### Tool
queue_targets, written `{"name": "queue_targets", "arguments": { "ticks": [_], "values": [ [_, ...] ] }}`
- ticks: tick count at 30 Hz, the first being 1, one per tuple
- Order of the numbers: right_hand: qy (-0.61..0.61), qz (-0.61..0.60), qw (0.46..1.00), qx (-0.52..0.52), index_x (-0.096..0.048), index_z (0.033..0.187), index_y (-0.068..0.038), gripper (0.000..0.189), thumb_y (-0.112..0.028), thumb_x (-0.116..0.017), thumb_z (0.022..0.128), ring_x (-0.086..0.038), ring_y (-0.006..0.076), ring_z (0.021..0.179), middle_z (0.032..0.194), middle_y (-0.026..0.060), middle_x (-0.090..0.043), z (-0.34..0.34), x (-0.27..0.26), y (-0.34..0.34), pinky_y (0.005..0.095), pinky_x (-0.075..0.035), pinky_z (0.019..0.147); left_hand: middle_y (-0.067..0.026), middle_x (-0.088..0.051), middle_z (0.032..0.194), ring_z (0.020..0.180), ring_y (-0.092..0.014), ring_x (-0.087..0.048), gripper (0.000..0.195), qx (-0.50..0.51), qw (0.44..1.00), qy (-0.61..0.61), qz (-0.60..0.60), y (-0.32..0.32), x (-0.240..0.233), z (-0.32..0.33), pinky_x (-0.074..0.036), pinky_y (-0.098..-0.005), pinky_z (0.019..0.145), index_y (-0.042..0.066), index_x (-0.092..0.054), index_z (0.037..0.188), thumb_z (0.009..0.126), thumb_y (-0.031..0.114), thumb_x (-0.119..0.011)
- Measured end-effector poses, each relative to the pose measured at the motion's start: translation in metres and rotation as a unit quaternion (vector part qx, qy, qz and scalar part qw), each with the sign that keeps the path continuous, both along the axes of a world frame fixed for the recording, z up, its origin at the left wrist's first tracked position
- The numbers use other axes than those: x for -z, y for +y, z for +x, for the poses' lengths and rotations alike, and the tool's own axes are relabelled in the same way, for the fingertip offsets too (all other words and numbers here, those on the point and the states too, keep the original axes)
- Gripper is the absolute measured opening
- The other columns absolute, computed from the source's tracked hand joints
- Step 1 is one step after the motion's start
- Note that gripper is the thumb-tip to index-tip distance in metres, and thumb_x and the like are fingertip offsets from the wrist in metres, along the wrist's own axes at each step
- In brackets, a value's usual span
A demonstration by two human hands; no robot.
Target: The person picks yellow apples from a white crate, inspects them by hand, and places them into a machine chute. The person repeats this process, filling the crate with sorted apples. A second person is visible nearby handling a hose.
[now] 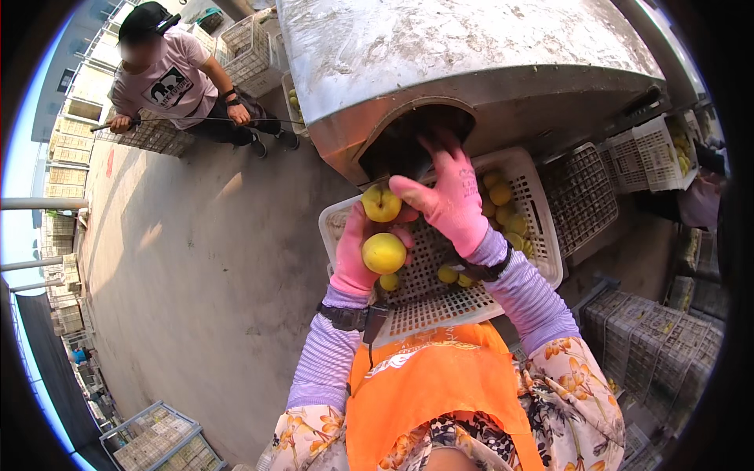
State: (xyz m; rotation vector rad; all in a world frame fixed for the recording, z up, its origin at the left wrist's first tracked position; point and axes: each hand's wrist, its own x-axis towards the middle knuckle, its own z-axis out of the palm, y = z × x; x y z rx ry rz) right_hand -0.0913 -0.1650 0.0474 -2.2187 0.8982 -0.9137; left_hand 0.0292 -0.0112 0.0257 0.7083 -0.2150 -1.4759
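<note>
My left hand (pixel 353 259), in a pink glove, holds two yellow peaches: an upper peach (pixel 382 204) with its stem hollow showing, and a smooth lower peach (pixel 384 254). My right hand (pixel 450 197), gloved in pink too, has its thumb spread from the fingers and no fruit visible in it. Its fingertips reach into the shaded mouth of a round opening (pixel 389 154) in a metal housing (pixel 500 88). Below both hands is a white plastic crate (pixel 433 259). Several yellow peaches (pixel 500 193) lie along its right side, with a few more near the front.
At the upper left a person (pixel 177 82) stands holding a thin rod or cord that reaches toward the housing. A dark lattice crate (pixel 580 200) and a white crate of fruit (pixel 648 153) stand to the right. Strapped stacked crates (pixel 654 347) stand at lower right.
</note>
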Motion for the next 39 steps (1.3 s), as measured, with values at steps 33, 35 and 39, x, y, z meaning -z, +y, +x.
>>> {"name": "queue_targets", "arguments": {
  "ticks": [33,35,39],
  "values": [
    [0.035,-0.146,0.986,0.067,-0.064,0.129,-0.001,0.071,-0.044,-0.083,0.076,-0.051,0.044,0.134,0.139,0.02,-0.059,0.01,0.052,0.001,0.056,-0.038,0.115,-0.0188,-0.054,0.145,0.123,-0.032,-0.06,0.068,-0.165,0.884,-0.356,0.256,-0.003,0.112,-0.011,-0.047,-0.0459,0.109,0.009,-0.039,0.158,0.106,0.05,-0.052],
    [0.041,-0.197,0.97,0.132,-0.063,0.13,0.0,0.071,-0.047,-0.082,0.079,-0.052,0.0447,0.132,0.137,0.022,-0.059,0.022,0.104,-0.032,0.0562,-0.039,0.114,-0.0264,-0.043,0.154,0.134,-0.043,-0.049,0.075,-0.041,0.783,-0.457,0.42,0.003,0.191,-0.023,-0.041,-0.0544,0.114,0.013,-0.036,0.161,0.099,0.051,-0.059],
    [0.045,-0.173,0.978,0.106,-0.059,0.133,0.0,0.077,-0.057,-0.076,0.083,-0.055,0.0449,0.126,0.132,0.0229,-0.061,0.058,0.083,-0.053,0.057,-0.039,0.112,-0.0272,-0.028,0.163,0.148,-0.051,-0.029,0.084,0.126,0.631,-0.419,0.64,0.018,0.264,-0.063,-0.034,-0.0603,0.117,0.026,-0.036,0.161,0.089,0.054,-0.069]
  ]
}}
